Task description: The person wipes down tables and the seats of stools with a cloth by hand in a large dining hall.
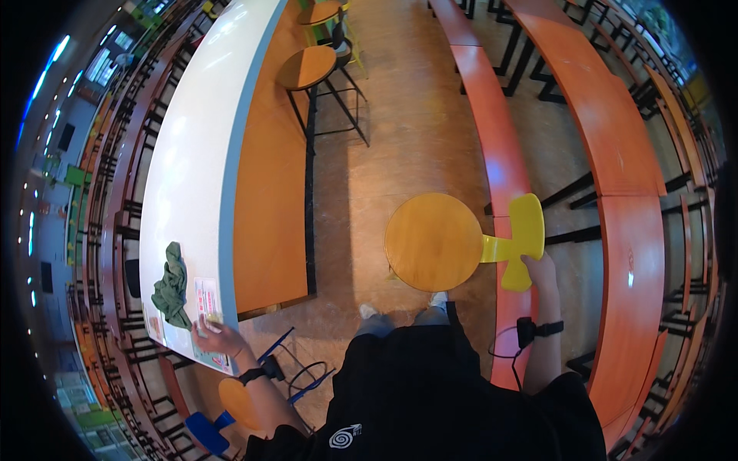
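A bar stool with a round wooden seat [433,242] and a yellow backrest [526,242] stands in front of me, a little to the right. My right hand [541,271] grips the lower part of that backrest. On the left, my left hand [218,339] is at the near end of a long white counter [190,173], fingers bent near a small pale yellowish object [214,318]; whether it holds this is unclear. A crumpled green cloth [172,288] lies on the counter just beyond the left hand, beside printed sheets [205,293] on the surface.
Farther ahead, a stool with a round wooden seat [307,68] and black legs stands by the counter. Behind my left arm is a stool with a blue backrest [207,433]. A long red bench [496,138] and long orange-red tables [625,132] run along the right.
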{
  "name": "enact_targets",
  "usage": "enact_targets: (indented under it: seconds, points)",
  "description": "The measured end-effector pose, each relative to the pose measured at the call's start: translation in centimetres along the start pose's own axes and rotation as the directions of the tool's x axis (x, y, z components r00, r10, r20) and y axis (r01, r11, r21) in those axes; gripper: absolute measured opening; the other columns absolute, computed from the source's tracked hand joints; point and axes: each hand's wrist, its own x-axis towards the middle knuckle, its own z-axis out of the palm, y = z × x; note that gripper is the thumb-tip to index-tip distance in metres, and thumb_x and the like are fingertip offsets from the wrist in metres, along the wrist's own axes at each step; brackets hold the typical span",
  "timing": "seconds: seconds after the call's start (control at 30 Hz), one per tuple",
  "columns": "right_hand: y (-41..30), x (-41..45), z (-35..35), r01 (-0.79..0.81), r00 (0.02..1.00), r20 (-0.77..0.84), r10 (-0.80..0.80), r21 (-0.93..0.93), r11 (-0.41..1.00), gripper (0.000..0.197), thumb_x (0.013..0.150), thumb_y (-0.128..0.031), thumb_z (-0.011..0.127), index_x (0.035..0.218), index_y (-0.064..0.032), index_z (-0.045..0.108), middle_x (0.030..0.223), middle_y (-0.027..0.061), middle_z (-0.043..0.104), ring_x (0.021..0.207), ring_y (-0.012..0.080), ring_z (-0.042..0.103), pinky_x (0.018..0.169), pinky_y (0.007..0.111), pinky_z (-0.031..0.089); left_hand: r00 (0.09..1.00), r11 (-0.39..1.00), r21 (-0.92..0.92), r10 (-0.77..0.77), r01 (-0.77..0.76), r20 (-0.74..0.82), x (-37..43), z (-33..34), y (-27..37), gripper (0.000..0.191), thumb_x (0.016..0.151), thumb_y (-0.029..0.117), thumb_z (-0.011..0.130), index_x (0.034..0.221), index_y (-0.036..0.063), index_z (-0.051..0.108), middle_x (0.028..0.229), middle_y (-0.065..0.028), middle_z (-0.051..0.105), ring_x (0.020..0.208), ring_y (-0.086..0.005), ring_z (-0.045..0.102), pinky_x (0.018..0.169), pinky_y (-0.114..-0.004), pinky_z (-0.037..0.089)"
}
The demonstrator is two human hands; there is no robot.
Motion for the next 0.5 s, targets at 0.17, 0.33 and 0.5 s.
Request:
enact_targets:
  seconds: [0.17,0.33,0.5]
  points:
    - [0.8,0.4,1.0,-0.256,0.954,0.296,0.053,0.703,0.664,0.053,0.092,-0.025,0.069,0.136,0.0007,0.057,0.109,0.0145,0.072,0.093,0.0275,0.073,0.079,0.037,0.059,0.698,0.688,-0.668,0.328,0.285,0.636,-5.0,-0.2,20.5,0.026,0.088,-0.003,0.064,0.113,0.0035,0.068,0.108,-0.0169,0.066,0.105,-0.0363,0.062,0.093,-0.045,0.051]
    - [-3.5,1.1,-0.1,0.016,0.999,-0.041,0.015,0.669,0.743,0.046,0.093,-0.018,0.061,0.134,0.0040,0.055,0.114,0.0148,0.069,0.095,0.0273,0.072,0.080,0.038,0.059,0.074,0.569,-0.453,0.566,0.686,0.821,-20.9,8.5,34.8,0.070,0.092,0.019,0.078,0.148,0.0005,0.042,0.133,-0.0185,0.062,0.120,-0.0282,0.062,0.099,-0.036,0.054]
    - [-2.0,4.2,-1.9,-0.311,0.950,0.213,0.227,0.596,0.741,0.033,0.087,-0.015,0.061,0.115,0.0038,0.066,0.101,0.0147,0.070,0.086,0.0302,0.071,0.074,0.042,0.058,-0.340,0.234,0.247,0.655,0.940,0.675,-24.9,13.8,43.9,0.063,0.097,0.036,0.070,0.143,-0.0025,0.050,0.127,-0.0165,0.068,0.112,-0.0269,0.068,0.100,-0.040,0.053]
